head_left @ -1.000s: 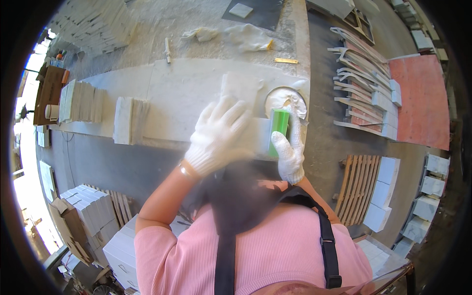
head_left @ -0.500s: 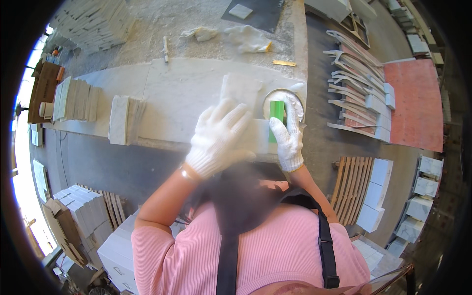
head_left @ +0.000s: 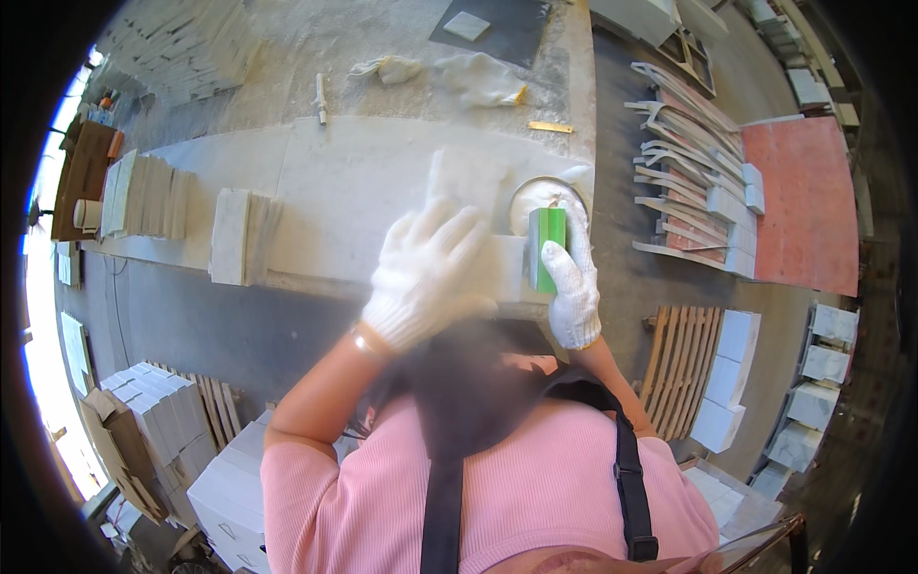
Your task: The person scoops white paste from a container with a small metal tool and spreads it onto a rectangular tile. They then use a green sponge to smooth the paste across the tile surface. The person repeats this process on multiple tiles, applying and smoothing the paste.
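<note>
My left hand (head_left: 421,273), in a white knit glove, lies with fingers spread over pale tile pieces on the worktable. One thin white tile (head_left: 459,177) shows past its fingertips, and another pale piece (head_left: 505,266) lies between the hands. My gloved right hand (head_left: 576,301) is closed around a green block with a greyish side (head_left: 548,230), thumb on the near face. The block stands by the right edge of that pale piece; I cannot tell if they touch. Just beyond it is a round dish (head_left: 514,203) with white paste or powder, partly hidden by block and fingers.
Tile stacks (head_left: 229,237) stand along the table's left part. Farther back lie crumpled white gloves (head_left: 481,80), a short white stick (head_left: 320,100), a yellow strip (head_left: 551,127) and a dark mat (head_left: 516,33). Right of the table are pale curved strips (head_left: 674,177) and a wooden pallet (head_left: 681,354).
My right hand has drawn the green block toward me and slightly right, uncovering more of the dish. My left hand has hardly moved.
</note>
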The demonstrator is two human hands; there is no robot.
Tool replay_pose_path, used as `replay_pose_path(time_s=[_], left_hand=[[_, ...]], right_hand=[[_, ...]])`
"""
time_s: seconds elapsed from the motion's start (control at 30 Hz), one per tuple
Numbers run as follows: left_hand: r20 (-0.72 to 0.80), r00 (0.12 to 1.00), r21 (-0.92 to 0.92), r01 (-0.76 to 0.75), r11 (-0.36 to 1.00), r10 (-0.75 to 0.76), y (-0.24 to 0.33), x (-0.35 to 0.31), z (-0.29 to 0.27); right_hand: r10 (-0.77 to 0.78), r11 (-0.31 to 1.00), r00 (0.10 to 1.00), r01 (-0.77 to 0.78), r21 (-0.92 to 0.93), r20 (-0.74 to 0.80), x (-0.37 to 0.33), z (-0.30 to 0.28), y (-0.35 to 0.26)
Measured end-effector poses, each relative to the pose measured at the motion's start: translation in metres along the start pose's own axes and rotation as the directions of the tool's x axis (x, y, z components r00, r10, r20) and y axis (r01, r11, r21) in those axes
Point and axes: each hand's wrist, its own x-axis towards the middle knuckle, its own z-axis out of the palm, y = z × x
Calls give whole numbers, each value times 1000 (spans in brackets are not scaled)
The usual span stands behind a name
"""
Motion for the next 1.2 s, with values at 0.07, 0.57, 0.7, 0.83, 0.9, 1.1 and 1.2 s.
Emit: replay_pose_path(time_s=[0.07, 0.57, 0.7, 0.83, 0.9, 1.1, 1.2], left_hand=[[-7, 1000, 3, -11, 1000, 11, -1, 0, 0], [18, 1000, 2, -9, 1000, 9, -2, 0, 2], [2, 1000, 18, -7, 1000, 7, -1, 0, 1], [23, 1000, 16, -3, 1000, 3, -1, -1, 1], [30, 1000, 20, -5, 1000, 4, -1, 0, 2], [28, 1000, 14, 2, 1000, -3, 0, 0, 1], [43, 999, 7, 8, 1000, -8, 0, -1, 1]], right_hand=[[-117, 983, 993, 120, -141, 27, -15, 2, -4], [-19, 998, 1000, 20, -65, 8, -7, 9, 12], [44, 997, 999, -45, 69, 9, 5, 10, 8], [42, 998, 999, -43, 49, 14, -11, 4, 3], [-22, 991, 1000, 23, -132, 14, -10, 5, 7], [85, 994, 996, -83, -69, 27, 7, 2, 16], [85, 963, 996, -83, 256, 6, -16, -5, 13]])
